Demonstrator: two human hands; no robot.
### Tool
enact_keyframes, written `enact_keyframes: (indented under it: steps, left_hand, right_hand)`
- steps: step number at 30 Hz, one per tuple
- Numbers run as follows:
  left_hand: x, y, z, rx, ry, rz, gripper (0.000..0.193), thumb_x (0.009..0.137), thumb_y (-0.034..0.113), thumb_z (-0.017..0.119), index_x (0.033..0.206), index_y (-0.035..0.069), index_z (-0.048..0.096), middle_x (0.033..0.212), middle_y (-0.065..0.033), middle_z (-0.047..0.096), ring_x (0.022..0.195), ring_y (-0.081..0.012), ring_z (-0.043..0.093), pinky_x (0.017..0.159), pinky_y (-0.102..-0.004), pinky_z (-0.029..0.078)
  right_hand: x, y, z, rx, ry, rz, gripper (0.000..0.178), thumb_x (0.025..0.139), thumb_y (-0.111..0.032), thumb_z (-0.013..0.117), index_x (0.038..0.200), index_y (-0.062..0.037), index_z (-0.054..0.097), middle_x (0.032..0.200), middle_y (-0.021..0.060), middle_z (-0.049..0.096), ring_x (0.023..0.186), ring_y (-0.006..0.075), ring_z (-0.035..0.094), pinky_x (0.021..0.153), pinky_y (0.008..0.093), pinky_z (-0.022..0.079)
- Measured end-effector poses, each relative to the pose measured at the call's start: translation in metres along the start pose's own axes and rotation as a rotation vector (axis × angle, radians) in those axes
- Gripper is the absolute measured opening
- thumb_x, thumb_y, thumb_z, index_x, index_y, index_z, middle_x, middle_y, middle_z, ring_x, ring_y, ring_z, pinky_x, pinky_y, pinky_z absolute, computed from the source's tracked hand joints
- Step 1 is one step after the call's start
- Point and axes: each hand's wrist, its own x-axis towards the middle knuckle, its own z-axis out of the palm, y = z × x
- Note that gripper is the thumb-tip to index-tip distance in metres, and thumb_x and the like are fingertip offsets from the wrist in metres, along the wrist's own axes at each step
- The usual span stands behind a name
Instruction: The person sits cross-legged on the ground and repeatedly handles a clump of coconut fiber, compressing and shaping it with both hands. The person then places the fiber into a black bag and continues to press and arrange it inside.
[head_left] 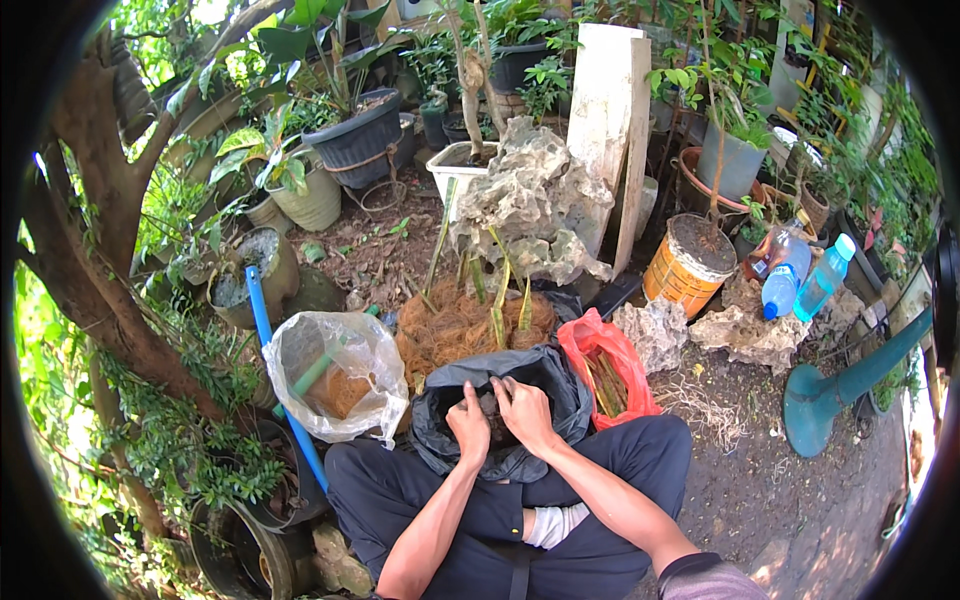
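A black plastic bag (437,437) stands open in front of my crossed legs, with dark, soil-like stuff inside it. Both hands reach into its mouth. My left hand (468,422) has its fingers curled, thumb up, near the middle of the opening. Close beside it my right hand (526,414) is bent inward, fingers closed and fingertips almost meeting the left ones. What the fingertips pinch is hidden against the dark plastic. Touching the bag on the right is a red plastic bag (640,385) holding long green-brown leaf pieces. Brown coconut fibre (430,335) lies just beyond.
At left, a clear plastic bag (300,345) holds brown fibre and a green-handled tool, beside a blue pole (265,315). Rough rocks (535,200) rise ahead. Bottles (825,278) rest on rocks at right, near an orange bucket (680,275) and a green stand (815,405).
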Motion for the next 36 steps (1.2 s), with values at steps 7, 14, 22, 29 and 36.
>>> enact_keyframes:
  steps: [7, 14, 22, 29, 36]
  left_hand:
    - [0.0, -0.002, 0.002, 0.007, -0.138, -0.122, 0.071, 0.102, 0.055, 0.051, 0.07, -0.008, 0.064, 0.057, -0.0067, 0.056, 0.06, -0.0111, 0.047, 0.057, -0.0391, 0.042]
    - [0.012, -0.014, 0.0, -0.174, -0.297, -0.275, 0.06, 0.097, 0.05, 0.065, 0.081, -0.007, 0.072, 0.068, -0.0025, 0.063, 0.061, -0.0085, 0.051, 0.056, -0.0308, 0.043]
    - [0.015, 0.006, -0.02, -0.472, -0.555, -0.406, 0.026, 0.09, 0.016, 0.077, 0.104, -0.004, 0.07, 0.091, -0.005, 0.07, 0.073, -0.0102, 0.065, 0.065, -0.0244, 0.051]
    - [0.018, 0.004, -0.022, -0.301, -0.545, -0.351, 0.037, 0.097, 0.035, 0.067, 0.097, -0.003, 0.071, 0.086, -0.0025, 0.069, 0.07, -0.0082, 0.061, 0.064, -0.0246, 0.049]
    - [0.014, -0.014, -0.014, -0.067, -0.359, -0.154, 0.06, 0.106, 0.046, 0.047, 0.083, -0.006, 0.067, 0.066, -0.0001, 0.057, 0.061, -0.0081, 0.047, 0.055, -0.0325, 0.041]
  right_hand:
    - [0.0, 0.0, -0.001, 0.002, 0.031, 0.072, 0.032, 0.099, -0.026, 0.06, 0.084, 0.0022, 0.063, 0.068, 0.0234, 0.062, 0.065, 0.0424, 0.064, 0.054, 0.0465, 0.047]
    - [0.008, -0.006, -0.015, -0.039, 0.057, 0.086, 0.038, 0.099, -0.036, 0.059, 0.085, -0.0016, 0.066, 0.07, 0.0198, 0.067, 0.067, 0.0402, 0.068, 0.057, 0.0475, 0.051]
    - [0.014, 0.003, -0.026, -0.242, -0.083, -0.063, 0.042, 0.098, -0.037, 0.06, 0.078, -0.0012, 0.07, 0.069, 0.0217, 0.066, 0.064, 0.0392, 0.067, 0.058, 0.0466, 0.053]
    - [0.013, 0.001, -0.028, -0.111, -0.032, -0.088, 0.043, 0.096, -0.038, 0.062, 0.076, -0.0007, 0.069, 0.073, 0.0155, 0.068, 0.067, 0.0379, 0.067, 0.059, 0.0445, 0.053]
    - [0.005, -0.006, -0.018, -0.195, -0.132, 0.097, 0.043, 0.098, -0.038, 0.059, 0.08, 0.0011, 0.067, 0.073, 0.0221, 0.067, 0.069, 0.0421, 0.067, 0.063, 0.0496, 0.054]
